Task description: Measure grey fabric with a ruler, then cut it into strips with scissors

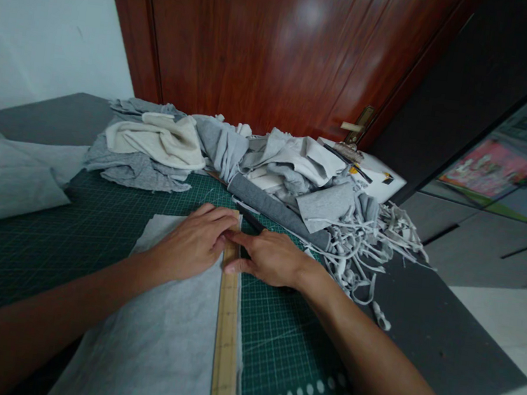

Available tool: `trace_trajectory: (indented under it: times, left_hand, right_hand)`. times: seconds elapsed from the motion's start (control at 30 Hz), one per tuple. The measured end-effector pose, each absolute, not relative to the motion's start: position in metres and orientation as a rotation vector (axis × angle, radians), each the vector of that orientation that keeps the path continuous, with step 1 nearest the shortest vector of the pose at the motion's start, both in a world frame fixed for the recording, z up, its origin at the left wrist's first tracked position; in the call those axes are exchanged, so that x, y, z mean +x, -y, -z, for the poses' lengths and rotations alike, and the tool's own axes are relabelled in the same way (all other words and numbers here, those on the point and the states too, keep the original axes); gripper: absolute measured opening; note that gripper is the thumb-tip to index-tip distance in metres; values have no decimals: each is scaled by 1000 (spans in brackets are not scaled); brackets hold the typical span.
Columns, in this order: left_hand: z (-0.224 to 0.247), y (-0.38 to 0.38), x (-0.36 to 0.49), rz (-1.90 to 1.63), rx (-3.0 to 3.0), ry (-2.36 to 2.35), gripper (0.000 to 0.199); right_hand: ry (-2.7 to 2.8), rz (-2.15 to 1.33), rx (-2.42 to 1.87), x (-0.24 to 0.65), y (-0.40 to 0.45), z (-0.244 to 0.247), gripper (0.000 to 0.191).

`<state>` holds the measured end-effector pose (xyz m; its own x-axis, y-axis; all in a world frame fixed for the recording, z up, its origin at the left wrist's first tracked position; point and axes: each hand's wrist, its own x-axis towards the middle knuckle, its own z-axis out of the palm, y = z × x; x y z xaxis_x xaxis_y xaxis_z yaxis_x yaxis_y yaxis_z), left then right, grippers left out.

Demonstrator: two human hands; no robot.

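Observation:
A light grey piece of fabric (160, 332) lies on the green cutting mat (289, 341), with a long wooden ruler (226, 334) along its right edge. My left hand (200, 241) bears down near the ruler's far end, its fingers closed over the wood. From the right, my right hand (270, 257) reaches in, thumb and forefinger touching the ruler. Its other fingers are curled around a slim black tool (252, 220), whose tip sticks out past the knuckles; most of it is hidden, so its kind is unclear. A narrow strip of fabric shows beyond the ruler's right side.
Behind my hands sit heaped grey and cream cloths (160, 140), a dark grey fabric roll (276, 209) and tangled fabric strips (357, 254). A white box (381, 180) stands at the back right. More pale fabric (7, 175) lies left. The table's edge (503, 361) is at right.

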<state>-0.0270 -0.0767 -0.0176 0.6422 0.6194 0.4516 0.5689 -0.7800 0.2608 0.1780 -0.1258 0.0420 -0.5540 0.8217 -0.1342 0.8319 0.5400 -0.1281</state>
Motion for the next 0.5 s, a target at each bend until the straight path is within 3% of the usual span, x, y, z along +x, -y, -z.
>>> trace_trajectory:
  times: [0.23, 0.4, 0.5]
  left_hand:
    - [14, 82, -26, -730, 2784, -1037, 31]
    - [11, 84, -25, -690, 2752, -1052, 36]
    - [11, 83, -23, -693, 2715, -1084, 39]
  right_hand:
    - [-2717, 295, 1462, 178, 126, -43, 72]
    - [-2708, 288, 1467, 178, 128, -42, 62]
    - [-2719, 282, 1492, 179, 128, -40, 71]
